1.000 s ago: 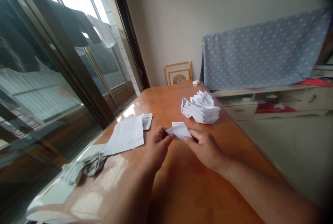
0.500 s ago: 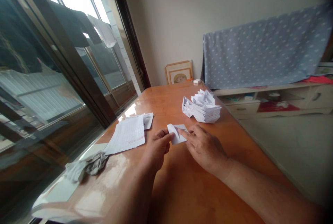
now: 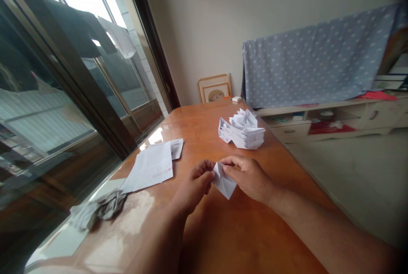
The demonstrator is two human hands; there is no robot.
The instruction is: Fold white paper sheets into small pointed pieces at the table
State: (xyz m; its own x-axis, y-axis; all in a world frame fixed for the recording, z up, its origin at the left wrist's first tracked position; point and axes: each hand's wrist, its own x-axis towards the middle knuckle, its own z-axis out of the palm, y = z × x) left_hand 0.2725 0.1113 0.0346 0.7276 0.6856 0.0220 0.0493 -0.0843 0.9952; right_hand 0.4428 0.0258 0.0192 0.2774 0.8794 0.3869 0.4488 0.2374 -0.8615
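A small piece of folded white paper (image 3: 225, 184) is held above the wooden table (image 3: 223, 240), turned so one corner points down toward me. My left hand (image 3: 199, 182) pinches its left edge between thumb and fingers. On the upper right side, my right hand (image 3: 250, 176) grips it with thumb and forefinger. Crease lines show on the paper's face. Beyond my hands stands a stack of folded white paper pieces (image 3: 244, 131), nested in one another, with pointed tips and some red marks.
Flat lined sheets (image 3: 151, 168) lie on the left of the table. Nearer to me is a crumpled grey cloth (image 3: 110, 204). A framed picture (image 3: 214, 89) leans on the wall past the far end. A spotted blue cloth (image 3: 315, 57) hangs over something on a low cabinet (image 3: 288, 131).
The folded paper has been turned so a corner points downward. My right forefinger has left its face, and the right hand now pinches the top edge. The view has shifted slightly right.
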